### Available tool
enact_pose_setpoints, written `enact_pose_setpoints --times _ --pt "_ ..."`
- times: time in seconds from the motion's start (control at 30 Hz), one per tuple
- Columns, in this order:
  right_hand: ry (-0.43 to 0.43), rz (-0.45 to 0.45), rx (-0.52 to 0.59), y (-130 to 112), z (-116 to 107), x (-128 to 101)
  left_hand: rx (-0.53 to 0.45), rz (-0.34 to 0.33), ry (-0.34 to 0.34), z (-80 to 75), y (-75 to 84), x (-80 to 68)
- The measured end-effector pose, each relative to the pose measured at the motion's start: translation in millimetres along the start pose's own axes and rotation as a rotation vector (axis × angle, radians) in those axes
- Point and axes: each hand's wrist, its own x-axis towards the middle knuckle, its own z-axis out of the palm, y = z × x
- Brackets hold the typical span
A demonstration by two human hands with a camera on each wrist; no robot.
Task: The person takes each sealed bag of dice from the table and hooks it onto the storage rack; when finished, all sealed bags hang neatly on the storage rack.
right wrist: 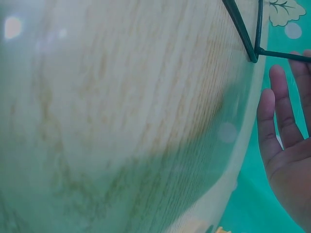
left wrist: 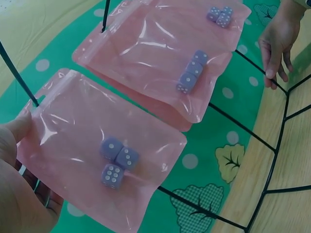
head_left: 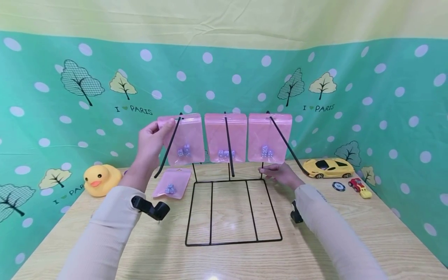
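A black wire display rack (head_left: pixel 233 242) stands on the table, with three pink zip pouches holding purple dice on its hooks. My left hand (head_left: pixel 150 142) pinches the upper left corner of the left pouch (head_left: pixel 192 132); in the left wrist view the hook passes through its hole, and three dice (left wrist: pixel 112 175) show. The middle pouch (head_left: pixel 215 134) and the right pouch (head_left: pixel 257 134) hang untouched. At the rack's right rear upright is my right hand (head_left: pixel 281 175), gripping the wire between thumb and fingers. Another pink pouch (head_left: pixel 180 179) with dice lies on the table, left of the rack.
A yellow rubber duck (head_left: pixel 101 181) sits at the table's left rear. Toward the right rear are a yellow toy car (head_left: pixel 329 168), a poker chip (head_left: pixel 338 186) and a small red and yellow toy vehicle (head_left: pixel 359 188). A green dotted cloth (head_left: pixel 236 93) hangs behind.
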Motion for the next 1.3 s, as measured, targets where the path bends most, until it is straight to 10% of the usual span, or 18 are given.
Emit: enact_pose_setpoints --times 0.53,1.3 --pt "0.015 0.032 -0.038 8.1 -1.2 2.4 0.156 0.052 -0.155 -29.4 -18.6 -3.4" --pt "-0.011 0.024 0.016 4.0 1.3 3.2 0.516 -0.175 -0.069 -83.9 -137.0 10.6"
